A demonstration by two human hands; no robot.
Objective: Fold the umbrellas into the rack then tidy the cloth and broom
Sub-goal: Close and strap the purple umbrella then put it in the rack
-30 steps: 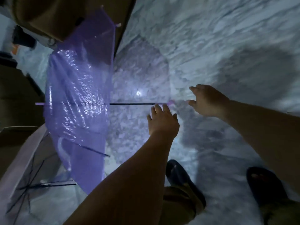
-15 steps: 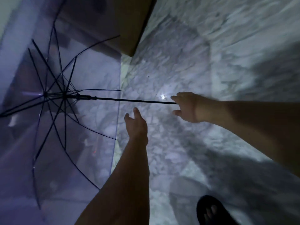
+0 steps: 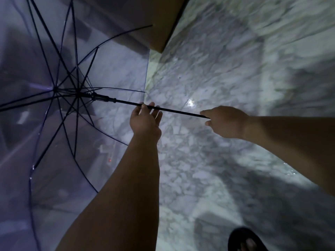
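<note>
An open umbrella with a see-through purple canopy (image 3: 112, 73) and black ribs fills the left half of the view, its inside facing me. Its thin black shaft (image 3: 174, 111) runs rightward from the runner (image 3: 101, 97). My right hand (image 3: 226, 122) grips the shaft's handle end, which is hidden inside the fist. My left hand (image 3: 145, 120) reaches up to the middle of the shaft, fingers straight and touching it from below. No rack, cloth or broom shows.
White and grey marble floor (image 3: 226, 60) spreads under the hands. A brown wooden cabinet corner (image 3: 159, 33) stands at the top centre. A dark sandal on my foot (image 3: 244, 240) is at the bottom right. Dim furniture shows through the canopy.
The umbrella has swung round so its inside faces me. My right hand took hold of the handle end. My left hand rose and now touches the shaft.
</note>
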